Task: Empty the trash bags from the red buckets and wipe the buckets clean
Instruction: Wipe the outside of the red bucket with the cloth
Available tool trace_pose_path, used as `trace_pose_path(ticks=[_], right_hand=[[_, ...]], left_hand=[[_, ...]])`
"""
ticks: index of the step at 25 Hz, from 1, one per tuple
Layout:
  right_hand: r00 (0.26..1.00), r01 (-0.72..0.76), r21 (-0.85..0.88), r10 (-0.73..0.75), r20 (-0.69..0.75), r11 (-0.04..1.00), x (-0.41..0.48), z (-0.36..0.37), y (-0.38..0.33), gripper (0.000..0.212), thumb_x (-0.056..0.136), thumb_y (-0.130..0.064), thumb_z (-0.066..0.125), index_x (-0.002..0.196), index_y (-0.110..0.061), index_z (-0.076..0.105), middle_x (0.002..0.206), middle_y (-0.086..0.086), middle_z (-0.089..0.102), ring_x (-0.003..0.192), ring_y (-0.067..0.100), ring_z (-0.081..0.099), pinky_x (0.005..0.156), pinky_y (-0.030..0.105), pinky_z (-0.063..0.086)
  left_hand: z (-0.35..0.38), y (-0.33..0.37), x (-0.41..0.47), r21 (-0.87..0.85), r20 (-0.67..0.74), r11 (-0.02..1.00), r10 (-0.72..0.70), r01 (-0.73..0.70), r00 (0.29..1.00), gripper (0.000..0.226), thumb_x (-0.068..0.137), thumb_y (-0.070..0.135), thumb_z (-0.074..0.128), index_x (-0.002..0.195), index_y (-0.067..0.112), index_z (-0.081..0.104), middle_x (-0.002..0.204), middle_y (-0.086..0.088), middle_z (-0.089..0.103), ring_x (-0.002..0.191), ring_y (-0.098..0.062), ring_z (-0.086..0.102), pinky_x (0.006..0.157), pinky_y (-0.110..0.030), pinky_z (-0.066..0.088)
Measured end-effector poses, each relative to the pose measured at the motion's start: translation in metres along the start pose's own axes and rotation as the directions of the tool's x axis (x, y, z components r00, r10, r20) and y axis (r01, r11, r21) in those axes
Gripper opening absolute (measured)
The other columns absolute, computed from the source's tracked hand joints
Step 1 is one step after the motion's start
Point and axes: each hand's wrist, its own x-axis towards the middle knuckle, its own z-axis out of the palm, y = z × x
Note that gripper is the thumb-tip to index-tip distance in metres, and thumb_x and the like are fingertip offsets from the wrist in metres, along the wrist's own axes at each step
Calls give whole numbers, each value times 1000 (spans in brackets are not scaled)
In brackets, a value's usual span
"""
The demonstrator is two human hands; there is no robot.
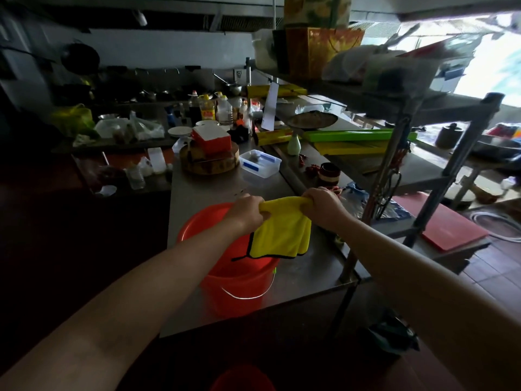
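Left hand (245, 213): fingers curled, gripping the left top corner of the yellow cloth (282, 232).
Right hand (324, 207): fingers curled, gripping the right top corner.
Cloth: stretched between both hands, hanging over the bucket.
Red bucket (234, 283): upright on the steel table (310, 266), near its front edge.
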Motion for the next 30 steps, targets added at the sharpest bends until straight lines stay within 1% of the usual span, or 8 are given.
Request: trace_pose_path(ticks=[2,5,9,15,18,21,25,30], right_hand=[[999,-53,78,53,5,996,-5,-1,-1,24,94,-32,67,113,-17,66,108,1,50,99,19,50,77,29,40],[988,-156,243,152,34,958,-12,-1,-3,15,96,-26,65,106,-17,59,88,-2,53,73,12,52,56,24,41],[991,-93,240,114,-73,966,-28,3,7,15,92,-16,66,106,-11,61,78,-2,54,65,14,52,52,26,43],[984,-170,169,157,86,971,-60,27,42,14,93,-17,59,106,-23,57,87,-1,58,73,18,59,54,27,46],[972,-198,151,174,155,969,-69,44,54,14,95,-16,58,106,-25,56,83,-3,58,68,14,57,51,22,43],[977,-135,151,106,187,979,-72,57,60,15,95,-14,59,108,-22,59,83,-7,57,68,10,56,51,14,38],[962,-94,180,43,270,979,-62,71,58,19,96,-12,59,113,-19,63,100,4,64,80,19,63,59,20,46],[931,-43,251,-53,362,967,-40,103,45,22,96,-15,60,114,-28,66,107,-1,64,84,13,63,63,18,45]], left_hand=[[2,-4,-7,-6,10,999,-39,39,999,37,93,46,64,116,16,63,124,-17,48,112,-33,52,91,-35,42],[11,-8,-18,-108,-49,992,-74,68,996,50,92,43,66,130,13,52,129,-19,53,115,-32,54,85,-32,40],[55,-21,-39,-70,43,983,-167,169,985,66,93,39,60,146,5,40,139,-20,55,126,-36,53,100,-39,45],[139,-44,-71,207,159,962,-214,179,964,41,98,47,43,121,16,55,121,-13,61,118,-35,56,102,-47,40],[161,-49,-71,268,98,945,-219,186,971,33,104,35,41,130,20,53,128,-6,59,125,-28,52,112,-48,25],[154,-52,-67,210,-39,958,-192,196,981,34,104,26,44,136,19,53,131,-3,57,126,-26,48,110,-46,22],[110,-68,-45,129,-217,972,-166,197,962,33,102,24,47,134,16,56,128,-5,61,121,-30,52,102,-42,27],[64,-96,-23,-237,-255,920,-370,313,893,38,104,19,49,137,1,53,138,-20,57,130,-36,51,108,-38,35]])
